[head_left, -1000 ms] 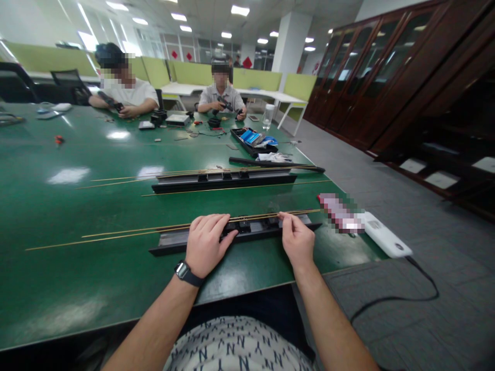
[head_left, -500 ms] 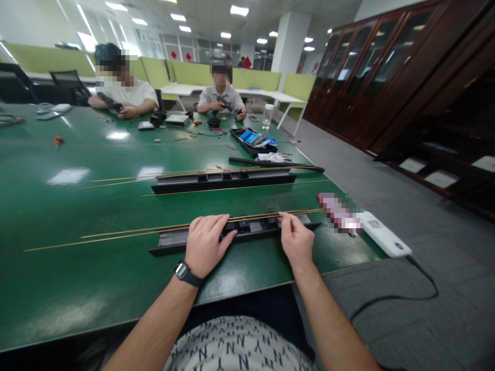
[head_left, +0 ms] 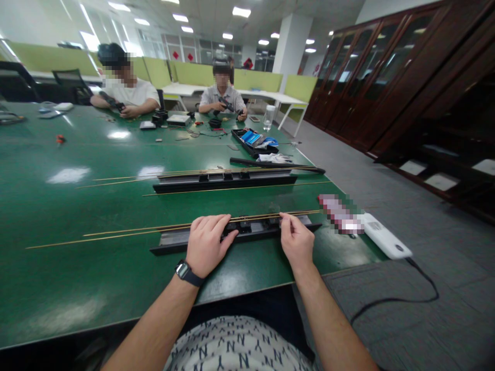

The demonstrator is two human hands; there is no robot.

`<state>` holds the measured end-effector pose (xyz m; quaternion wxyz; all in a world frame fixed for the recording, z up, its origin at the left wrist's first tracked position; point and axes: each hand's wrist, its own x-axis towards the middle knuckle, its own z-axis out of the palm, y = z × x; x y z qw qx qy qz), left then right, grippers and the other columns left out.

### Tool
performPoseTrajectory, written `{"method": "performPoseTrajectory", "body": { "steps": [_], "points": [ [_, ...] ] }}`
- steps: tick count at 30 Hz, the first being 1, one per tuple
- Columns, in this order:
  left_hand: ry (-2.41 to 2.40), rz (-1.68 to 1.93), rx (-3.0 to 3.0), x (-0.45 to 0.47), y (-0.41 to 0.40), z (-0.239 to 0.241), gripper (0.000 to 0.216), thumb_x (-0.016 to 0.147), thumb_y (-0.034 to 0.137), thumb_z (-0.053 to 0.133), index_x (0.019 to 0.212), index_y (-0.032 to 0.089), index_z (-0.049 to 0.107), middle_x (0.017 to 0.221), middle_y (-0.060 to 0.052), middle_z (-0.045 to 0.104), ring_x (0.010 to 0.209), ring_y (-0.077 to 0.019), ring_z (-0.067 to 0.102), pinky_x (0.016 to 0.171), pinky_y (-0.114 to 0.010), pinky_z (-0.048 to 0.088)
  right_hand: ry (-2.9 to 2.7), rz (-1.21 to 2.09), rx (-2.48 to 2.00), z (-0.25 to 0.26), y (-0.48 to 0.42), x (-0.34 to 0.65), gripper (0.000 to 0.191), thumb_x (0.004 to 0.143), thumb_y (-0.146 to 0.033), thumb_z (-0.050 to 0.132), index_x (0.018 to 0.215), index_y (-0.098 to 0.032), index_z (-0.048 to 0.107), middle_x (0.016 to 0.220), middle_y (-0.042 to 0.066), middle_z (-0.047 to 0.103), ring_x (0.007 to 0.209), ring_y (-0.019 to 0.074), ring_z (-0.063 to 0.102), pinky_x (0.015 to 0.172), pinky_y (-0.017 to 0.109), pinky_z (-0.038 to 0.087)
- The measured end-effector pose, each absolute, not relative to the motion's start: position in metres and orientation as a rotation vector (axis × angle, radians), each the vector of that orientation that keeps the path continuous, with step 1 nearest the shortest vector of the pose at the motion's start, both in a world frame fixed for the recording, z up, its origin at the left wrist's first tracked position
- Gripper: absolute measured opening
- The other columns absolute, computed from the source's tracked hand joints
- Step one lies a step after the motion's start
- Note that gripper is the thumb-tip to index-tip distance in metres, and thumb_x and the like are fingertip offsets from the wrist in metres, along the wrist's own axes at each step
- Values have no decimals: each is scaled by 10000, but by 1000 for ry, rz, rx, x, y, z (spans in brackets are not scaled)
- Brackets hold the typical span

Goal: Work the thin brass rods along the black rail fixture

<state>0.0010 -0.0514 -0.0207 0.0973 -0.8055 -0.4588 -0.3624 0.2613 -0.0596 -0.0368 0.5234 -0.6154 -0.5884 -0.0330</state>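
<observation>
Thin, straight, gold-coloured rods [head_left: 181,225] run left to right along a long, black, grey-lined rail [head_left: 257,236], passing beneath the left hand [head_left: 209,239], its grip not determinable, to the right hand [head_left: 297,238], fingertips pinched on them, neither hand nearer

Rods [head_left: 257,217] prob. atop nr channel [head_left: 257,228]; 2nd channel [head_left: 226,182] behind.

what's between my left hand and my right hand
In the head view, golden rods stretch from the left hand to the right hand along the near channel, whose dark fittings show there.
</observation>
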Motion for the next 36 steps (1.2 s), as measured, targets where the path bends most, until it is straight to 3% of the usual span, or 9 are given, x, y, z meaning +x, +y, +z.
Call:
{"method": "performPoseTrajectory", "body": {
  "steps": [29,36],
  "points": [
    [-1382,-1083,-2387,1,-53,-19,321,984,404,650,1243,219,688,1210,-99,766,1079,-274,702,977,-464,445,-1459,47,-1446,-36,-63,256,314,1023,-394,545,1149,-215,771,999,53,828,847,203,804,831,291,635],
    [-1376,-1067,-2381,2,-53,-19,324,984,407,649,1236,206,687,1202,-94,766,1073,-268,700,974,-452,443,-1307,44,-1513,-33,-62,257,348,1036,-421,514,1130,-192,758,881,55,822,826,202,803,785,269,609]
  ]
}}
